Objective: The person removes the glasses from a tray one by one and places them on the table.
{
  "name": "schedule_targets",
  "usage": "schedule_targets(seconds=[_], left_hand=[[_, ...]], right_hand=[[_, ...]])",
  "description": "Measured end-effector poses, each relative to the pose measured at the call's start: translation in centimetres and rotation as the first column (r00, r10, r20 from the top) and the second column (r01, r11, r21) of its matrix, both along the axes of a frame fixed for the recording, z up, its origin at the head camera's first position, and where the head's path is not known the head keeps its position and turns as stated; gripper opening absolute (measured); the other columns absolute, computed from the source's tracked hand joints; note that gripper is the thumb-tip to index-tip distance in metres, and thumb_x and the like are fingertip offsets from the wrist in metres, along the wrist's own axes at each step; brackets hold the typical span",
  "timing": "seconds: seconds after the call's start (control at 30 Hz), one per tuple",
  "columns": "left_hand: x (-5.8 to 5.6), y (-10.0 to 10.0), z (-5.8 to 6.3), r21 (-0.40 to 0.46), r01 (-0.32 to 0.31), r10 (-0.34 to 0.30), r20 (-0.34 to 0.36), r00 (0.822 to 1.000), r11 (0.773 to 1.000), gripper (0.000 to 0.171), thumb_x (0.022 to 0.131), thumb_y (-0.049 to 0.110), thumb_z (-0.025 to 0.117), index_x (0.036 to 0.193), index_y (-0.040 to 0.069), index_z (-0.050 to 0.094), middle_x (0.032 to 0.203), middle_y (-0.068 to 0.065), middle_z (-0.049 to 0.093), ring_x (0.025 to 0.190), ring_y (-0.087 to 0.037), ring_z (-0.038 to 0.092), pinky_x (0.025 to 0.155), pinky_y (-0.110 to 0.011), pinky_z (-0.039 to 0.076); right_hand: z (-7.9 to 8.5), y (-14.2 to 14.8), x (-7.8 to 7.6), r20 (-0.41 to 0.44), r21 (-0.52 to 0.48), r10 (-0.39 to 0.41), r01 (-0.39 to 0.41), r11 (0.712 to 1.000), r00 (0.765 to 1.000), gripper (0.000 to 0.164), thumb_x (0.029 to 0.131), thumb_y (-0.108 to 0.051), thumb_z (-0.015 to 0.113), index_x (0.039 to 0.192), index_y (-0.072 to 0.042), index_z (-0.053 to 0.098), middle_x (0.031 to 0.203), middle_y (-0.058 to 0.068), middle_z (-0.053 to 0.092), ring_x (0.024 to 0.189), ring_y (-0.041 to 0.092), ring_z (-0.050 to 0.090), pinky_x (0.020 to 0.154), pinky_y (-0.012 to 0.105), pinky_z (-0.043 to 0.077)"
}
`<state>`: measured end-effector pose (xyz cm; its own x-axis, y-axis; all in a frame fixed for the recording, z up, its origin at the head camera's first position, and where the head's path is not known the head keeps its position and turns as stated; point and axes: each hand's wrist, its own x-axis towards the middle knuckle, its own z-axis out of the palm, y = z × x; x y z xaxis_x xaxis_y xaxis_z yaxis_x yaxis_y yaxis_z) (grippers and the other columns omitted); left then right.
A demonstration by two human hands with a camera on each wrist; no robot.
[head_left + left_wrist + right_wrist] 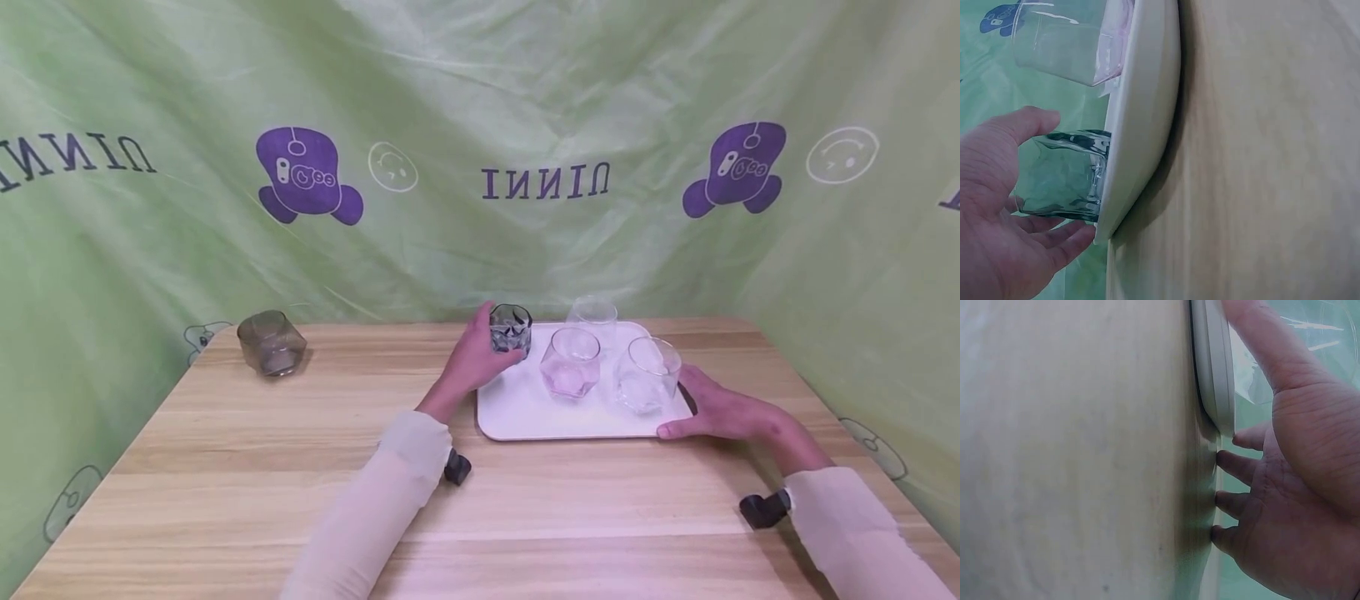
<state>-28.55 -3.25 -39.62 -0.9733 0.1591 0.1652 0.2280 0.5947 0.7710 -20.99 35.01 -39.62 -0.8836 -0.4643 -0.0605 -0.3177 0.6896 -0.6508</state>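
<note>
My left hand (472, 354) holds a dark green-grey faceted drinking glass (512, 333), thumb on one side and fingers on the other. In the left wrist view this glass (1063, 175) stands upright at the end of the white tray (525, 417). On the tray also stand a pink-tinted glass (572, 371), a clear glass (645, 383) at the right and another clear glass (592, 315) behind. My right hand (723, 408) rests at the tray's right end, its thumb at the front corner. The right wrist view shows its spread fingertips (1225, 499) touching the table.
A smoky brown glass (272, 343) sits far left on the wooden table (300, 483), near its back edge. Green printed cloth (465, 250) hangs behind the table and along both sides.
</note>
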Motion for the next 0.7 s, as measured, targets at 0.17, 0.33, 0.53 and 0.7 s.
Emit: schedule_targets(seconds=[0.17, 0.33, 0.53, 0.7], left_hand=[[0.0, 0.4, -0.1, -0.010, -0.020, 0.020, -0.013, 1.000, 1.000, 0.101, 0.086, 0.030, 0.086, 0.163, 0.013, 0.022, 0.155, -0.016, 0.043, 0.129, -0.037, 0.053, 0.106, -0.054, 0.046], [-0.1, 0.7, -0.1, -0.013, -0.025, 0.025, 0.004, 1.000, 1.000, 0.101, 0.086, 0.032, 0.085, 0.163, 0.014, 0.022, 0.157, -0.016, 0.040, 0.129, -0.037, 0.053, 0.105, -0.055, 0.046], [-0.4, 0.9, -0.3, -0.038, -0.036, 0.037, 0.018, 0.999, 0.999, 0.103, 0.086, 0.033, 0.085, 0.164, 0.016, 0.020, 0.159, -0.016, 0.037, 0.131, -0.039, 0.052, 0.107, -0.056, 0.045], [-0.7, 1.1, -0.4, -0.060, -0.051, 0.051, 0.008, 0.999, 0.997, 0.099, 0.089, 0.036, 0.082, 0.164, 0.016, 0.021, 0.160, -0.015, 0.037, 0.133, -0.039, 0.050, 0.108, -0.055, 0.043]], right_hand=[[0.0, 0.0, 0.0, -0.009, -0.007, 0.013, -0.013, 1.000, 1.000, 0.118, 0.081, -0.029, 0.088, 0.158, 0.010, 0.007, 0.153, 0.040, 0.020, 0.141, 0.058, 0.020, 0.110, 0.077, 0.017], [-0.1, 0.2, -0.1, -0.010, -0.020, 0.022, -0.022, 1.000, 1.000, 0.116, 0.082, -0.027, 0.087, 0.158, 0.009, 0.008, 0.152, 0.038, 0.022, 0.140, 0.054, 0.022, 0.109, 0.076, 0.018], [-0.1, 0.2, 0.0, 0.006, -0.027, 0.017, -0.017, 0.999, 1.000, 0.116, 0.082, -0.026, 0.087, 0.158, 0.009, 0.008, 0.153, 0.038, 0.020, 0.140, 0.054, 0.021, 0.109, 0.077, 0.017], [-0.1, 0.2, -0.1, 0.012, -0.028, 0.013, -0.012, 1.000, 1.000, 0.116, 0.082, -0.026, 0.087, 0.159, 0.008, 0.008, 0.153, 0.038, 0.019, 0.141, 0.053, 0.021, 0.109, 0.076, 0.017]])
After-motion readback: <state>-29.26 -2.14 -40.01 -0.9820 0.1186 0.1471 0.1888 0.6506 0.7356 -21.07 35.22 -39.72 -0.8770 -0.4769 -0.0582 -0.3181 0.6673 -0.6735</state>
